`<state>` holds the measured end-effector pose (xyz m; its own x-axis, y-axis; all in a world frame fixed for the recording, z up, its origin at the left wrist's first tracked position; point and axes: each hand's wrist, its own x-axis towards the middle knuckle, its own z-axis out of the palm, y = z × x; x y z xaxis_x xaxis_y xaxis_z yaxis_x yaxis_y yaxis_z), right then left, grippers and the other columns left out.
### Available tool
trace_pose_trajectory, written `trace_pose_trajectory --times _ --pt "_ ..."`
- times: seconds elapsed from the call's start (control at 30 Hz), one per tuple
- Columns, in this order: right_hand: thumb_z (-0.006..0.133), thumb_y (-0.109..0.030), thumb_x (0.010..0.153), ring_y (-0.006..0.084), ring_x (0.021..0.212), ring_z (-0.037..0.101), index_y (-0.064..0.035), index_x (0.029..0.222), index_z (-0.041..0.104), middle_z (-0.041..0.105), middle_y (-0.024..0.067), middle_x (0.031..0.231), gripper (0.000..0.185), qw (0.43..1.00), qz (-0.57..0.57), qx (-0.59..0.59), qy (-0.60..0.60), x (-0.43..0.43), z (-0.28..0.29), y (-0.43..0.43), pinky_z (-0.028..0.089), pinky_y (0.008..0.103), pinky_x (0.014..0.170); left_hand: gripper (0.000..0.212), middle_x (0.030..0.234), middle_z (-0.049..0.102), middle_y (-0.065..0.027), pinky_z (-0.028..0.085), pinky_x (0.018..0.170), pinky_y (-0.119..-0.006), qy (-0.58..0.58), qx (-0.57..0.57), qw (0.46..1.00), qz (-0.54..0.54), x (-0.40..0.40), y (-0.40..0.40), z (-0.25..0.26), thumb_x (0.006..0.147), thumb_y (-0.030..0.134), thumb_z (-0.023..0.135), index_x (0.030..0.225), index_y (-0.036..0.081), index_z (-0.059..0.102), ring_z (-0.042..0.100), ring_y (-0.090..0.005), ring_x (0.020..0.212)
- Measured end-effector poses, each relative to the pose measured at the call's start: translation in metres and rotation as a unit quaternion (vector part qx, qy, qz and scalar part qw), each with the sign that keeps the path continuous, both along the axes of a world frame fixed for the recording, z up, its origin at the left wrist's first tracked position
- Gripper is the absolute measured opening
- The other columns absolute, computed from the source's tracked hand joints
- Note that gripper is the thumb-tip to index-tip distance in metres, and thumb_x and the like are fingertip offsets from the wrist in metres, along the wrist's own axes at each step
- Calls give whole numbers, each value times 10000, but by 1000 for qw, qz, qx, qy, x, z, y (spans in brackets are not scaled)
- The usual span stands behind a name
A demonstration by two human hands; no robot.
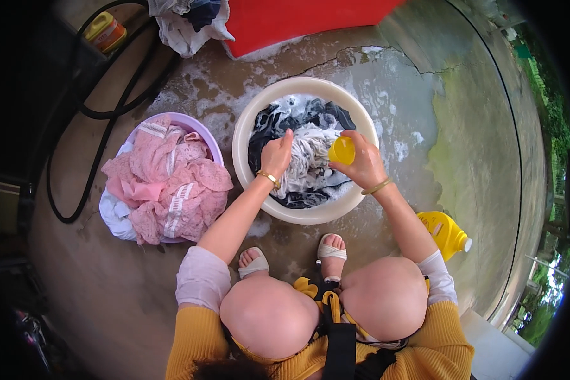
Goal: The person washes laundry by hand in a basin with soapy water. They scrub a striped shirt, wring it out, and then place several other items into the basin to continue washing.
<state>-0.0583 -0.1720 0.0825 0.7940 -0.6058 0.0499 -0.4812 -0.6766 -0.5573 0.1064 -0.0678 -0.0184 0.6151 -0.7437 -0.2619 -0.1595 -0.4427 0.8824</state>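
Note:
A cream plastic basin holds soapy water and dark wet clothes. A white patterned garment, bunched and wet, lies over them in the middle. My left hand grips this garment on its left side, thumb up, the fingers partly hidden by the hand itself. Between the thumb and fingers of my right hand is a small yellow plastic cup, tilted above the garment's right side. I cannot tell what the cup contains.
A lilac basin heaped with pink lace clothing stands left. A yellow bottle with a white cap lies by my right forearm. A black hose loops at upper left. Foam and water wet the concrete floor near a red object.

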Motion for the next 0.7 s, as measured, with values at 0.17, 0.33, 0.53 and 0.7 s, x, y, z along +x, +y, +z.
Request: trace_pose_trajectory --times 0.17,0.33,0.53,0.7 --pt "766 -185 588 336 914 545 -39 1072 498 561 160 979 572 1000 12 25 -3 3 3 4 442 375 800 462 930 536 -220 450 694 -427 -342 -184 911 -141 -30 28 13 719 28 600 1139 30 406 524 -395 767" --pt "760 -152 581 335 957 521 -44 1085 494 545 151 1009 580 999 39 -2 -2 13 -4 7 428 378 829 156 841 562 -166 455 650 -376 -55 50 995 -65 -8 8 3 724 198 616 790 57 634 559 -339 742" --pt "747 -107 562 330 958 508 -67 1084 496 542 136 987 581 998 62 -18 -17 8 8 -3 423 373 825 242 983 551 -67 452 684 -369 -304 -60 925 -219 -4 31 42 646 299 672 751 81 673 527 -251 933" --pt "743 -88 548 313 918 502 -72 1071 500 535 120 965 578 994 83 -65 5 10 6 2 428 371 793 306 995 579 -93 454 703 -399 -372 101 891 -239 -15 9 50 619 308 687 817 79 637 552 -267 918"
